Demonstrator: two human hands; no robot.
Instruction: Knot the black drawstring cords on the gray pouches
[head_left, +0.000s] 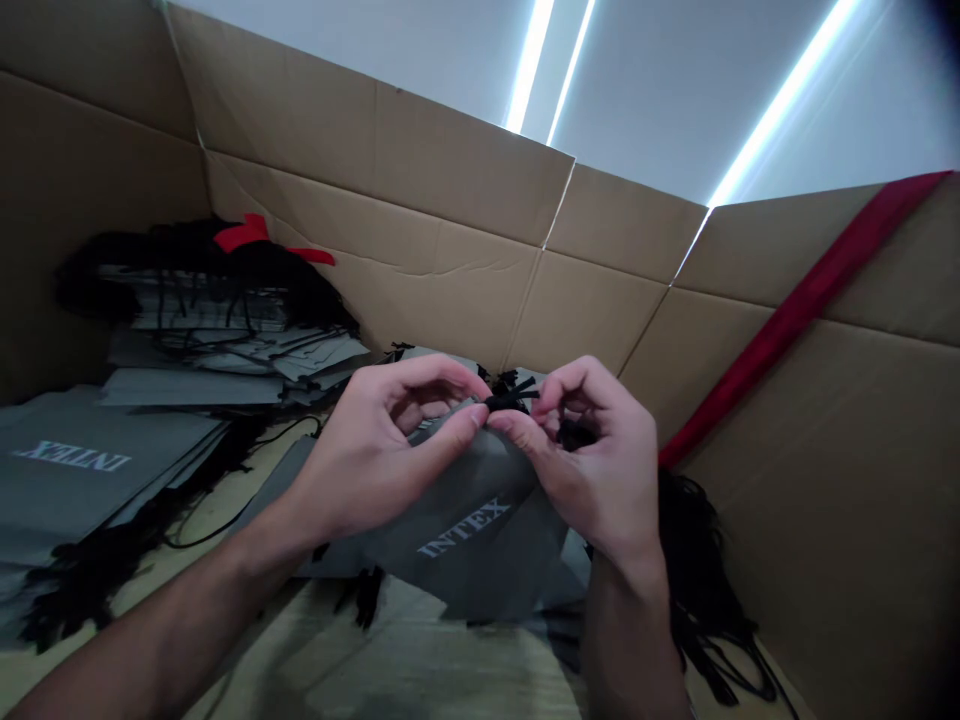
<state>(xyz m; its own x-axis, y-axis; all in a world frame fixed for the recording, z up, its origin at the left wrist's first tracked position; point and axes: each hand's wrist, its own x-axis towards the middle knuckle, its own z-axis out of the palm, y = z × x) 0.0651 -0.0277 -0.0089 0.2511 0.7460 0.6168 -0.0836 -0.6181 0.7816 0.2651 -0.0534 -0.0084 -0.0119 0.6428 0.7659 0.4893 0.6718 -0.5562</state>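
Note:
A grey drawstring bag (480, 560) printed INTEX hangs in front of me, below both hands. My left hand (390, 450) pinches the bag's top corner, where a black cord (514, 397) comes out, between thumb and fingers. My right hand (600, 450) is closed on the same black cord, its thumb against the knot-like bunch and its index finger by the loose ends. The two thumbs nearly meet there. What the other right fingers hold is partly hidden; some black cord shows inside the palm.
Stacked grey bags (120, 450) with black cords lie at left, with a higher pile (225, 350) and red strips (244, 233) behind. Cardboard walls (435, 230) surround the work surface. A red band (787, 330) crosses the right wall, above black cords (690, 570).

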